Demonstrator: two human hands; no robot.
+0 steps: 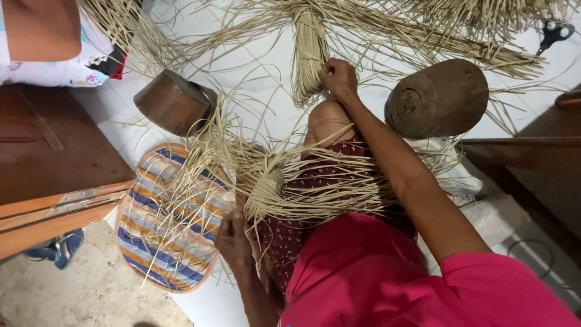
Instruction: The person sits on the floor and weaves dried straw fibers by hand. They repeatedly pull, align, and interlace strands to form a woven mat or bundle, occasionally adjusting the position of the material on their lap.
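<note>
Two bare hands are working pale straw: the right hand is reaching out past the knee and is closing its fingers around strands at the tied bundle of straw lying on the white floor, while the left hand is sitting low beside the lap, fingers curled around loose strands of the half-woven straw piece spreading across the patterned skirt. Flanking them, one brown wooden mould is lying to the left near a striped oval mat, another rounded wooden mould is lying just right of the forearm, and scissors are resting far off at the upper right.
</note>
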